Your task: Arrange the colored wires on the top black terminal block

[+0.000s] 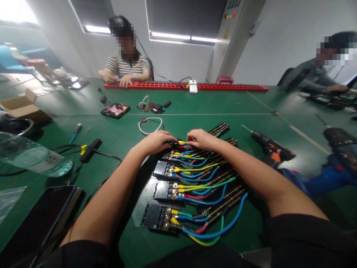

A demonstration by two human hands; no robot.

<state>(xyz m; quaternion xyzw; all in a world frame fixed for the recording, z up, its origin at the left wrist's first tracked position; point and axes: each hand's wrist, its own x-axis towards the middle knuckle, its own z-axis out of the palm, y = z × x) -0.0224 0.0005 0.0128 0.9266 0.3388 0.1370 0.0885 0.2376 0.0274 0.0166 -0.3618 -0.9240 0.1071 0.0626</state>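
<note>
A cordless drill (269, 148) lies on the green bench (223, 100) at three o'clock, its bit pointing toward eleven. At twelve o'clock lies a white cable loop (150, 125); beyond it a long red slotted strip (223, 87) carries a small white box (193, 86). A clear bottle (30, 156) lies on its side at nine o'clock, a dark tablet (36, 219) at eight, a cardboard box (23, 108) at ten. A person in a striped shirt (125, 65) (both hands at the strip's left end) sits at eleven; a second person (315, 76) sits at two.

terminal blocks (159, 217): matt black plastic | wires (200, 168): glossy insulation | table (223, 108): matt green
</note>
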